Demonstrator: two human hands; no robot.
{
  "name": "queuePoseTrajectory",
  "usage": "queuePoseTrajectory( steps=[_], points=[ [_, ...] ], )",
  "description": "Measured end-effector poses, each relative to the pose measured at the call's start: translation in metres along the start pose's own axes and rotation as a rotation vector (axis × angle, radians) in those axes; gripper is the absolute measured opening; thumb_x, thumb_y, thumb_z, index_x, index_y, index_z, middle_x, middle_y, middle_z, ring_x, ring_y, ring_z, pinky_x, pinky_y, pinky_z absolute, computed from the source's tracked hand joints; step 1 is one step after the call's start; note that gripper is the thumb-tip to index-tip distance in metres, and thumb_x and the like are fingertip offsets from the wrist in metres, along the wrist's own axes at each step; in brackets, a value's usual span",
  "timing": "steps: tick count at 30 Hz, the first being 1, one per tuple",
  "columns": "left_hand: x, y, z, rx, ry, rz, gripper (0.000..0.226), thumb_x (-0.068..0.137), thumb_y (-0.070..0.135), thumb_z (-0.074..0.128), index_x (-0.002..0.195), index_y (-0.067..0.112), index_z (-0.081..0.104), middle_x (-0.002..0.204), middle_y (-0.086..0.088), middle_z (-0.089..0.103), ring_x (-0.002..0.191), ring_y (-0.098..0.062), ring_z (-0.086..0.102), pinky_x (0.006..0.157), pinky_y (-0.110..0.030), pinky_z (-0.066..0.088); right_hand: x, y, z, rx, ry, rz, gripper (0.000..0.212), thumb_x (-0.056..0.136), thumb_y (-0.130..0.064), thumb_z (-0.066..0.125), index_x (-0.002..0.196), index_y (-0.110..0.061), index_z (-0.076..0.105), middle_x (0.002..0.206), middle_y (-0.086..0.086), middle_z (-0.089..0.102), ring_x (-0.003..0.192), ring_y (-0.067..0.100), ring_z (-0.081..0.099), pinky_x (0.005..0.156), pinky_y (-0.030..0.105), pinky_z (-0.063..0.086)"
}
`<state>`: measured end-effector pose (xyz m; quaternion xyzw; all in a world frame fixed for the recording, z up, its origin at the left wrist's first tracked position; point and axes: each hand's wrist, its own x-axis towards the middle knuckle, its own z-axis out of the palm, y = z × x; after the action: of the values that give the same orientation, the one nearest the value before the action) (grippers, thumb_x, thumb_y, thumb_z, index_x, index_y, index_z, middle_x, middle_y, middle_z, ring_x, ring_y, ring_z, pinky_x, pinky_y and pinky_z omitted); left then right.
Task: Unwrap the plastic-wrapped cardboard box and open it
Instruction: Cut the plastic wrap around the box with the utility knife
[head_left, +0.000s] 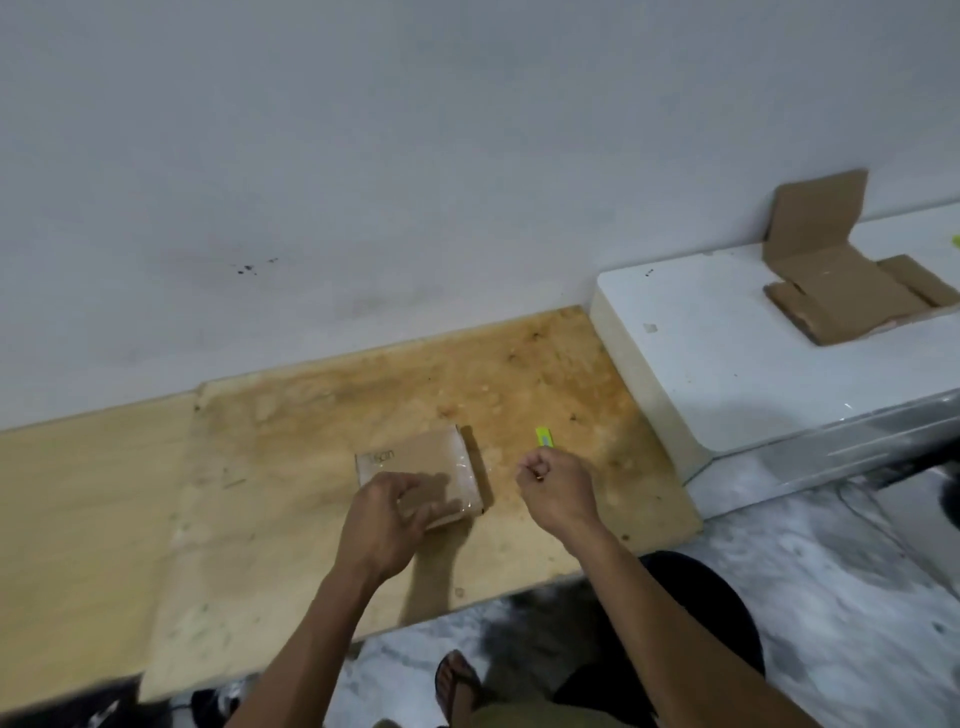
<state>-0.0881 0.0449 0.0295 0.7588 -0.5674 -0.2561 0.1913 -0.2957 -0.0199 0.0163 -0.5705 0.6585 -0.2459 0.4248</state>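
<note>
While your left hand (387, 512) lies over the near edge of the plastic-wrapped cardboard box (422, 470), its fingers (421, 514) are spread and loosely bent across the glossy film, pressing on it rather than closing round it. That box is a flat, squarish brown packet with faint printing near its far left corner, and the wrap shines at its right edge. It lies flat on the counter (260, 519), near the middle of the wooden top and close to the front edge.

At three o'clock from the box, your right hand (556, 488) is held just above the counter, knuckles up, its fingers curled into a loose fist; whether they pinch anything I cannot tell. Both forearms reach in bare from six o'clock.

Just beyond that fist, at twelve o'clock from it, lies a small yellow-green cutter (544, 436), apart from the box. The counter is pale plywood, stained orange-brown and mottled toward the wall.

Farther off at two o'clock sits a white glossy slab (701, 338), and on it an opened, flattened cardboard carton (841, 291) with one flap standing against the grey wall (415, 156).
</note>
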Motion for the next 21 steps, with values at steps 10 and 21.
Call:
queuePoseTrajectory(
  steps=[10,21],
  points=[
    [0.055,-0.027,0.011,0.248,-0.178,0.05,0.094,0.071,0.064,0.073,0.147,0.024,0.035,0.154,-0.004,0.03,0.14,-0.027,0.027,0.107,-0.046,0.034,0.053,0.035,0.019,-0.403,0.1,0.086,0.012,0.094,-0.017,0.052,0.09,-0.014,0.064,0.099,0.007,0.067,0.094,0.029,0.063,0.066,0.027,0.036],
    [0.086,-0.038,0.024,0.321,-0.386,-0.044,0.145,0.039,0.072,0.083,0.154,0.037,0.002,0.163,0.008,0.002,0.149,-0.023,-0.003,0.112,-0.068,0.015,0.087,0.059,0.037,-0.405,0.173,0.269,0.032,0.091,-0.023,0.06,0.121,-0.014,0.054,0.12,0.013,0.053,0.117,0.035,0.047,0.087,0.046,0.051]
  ],
)
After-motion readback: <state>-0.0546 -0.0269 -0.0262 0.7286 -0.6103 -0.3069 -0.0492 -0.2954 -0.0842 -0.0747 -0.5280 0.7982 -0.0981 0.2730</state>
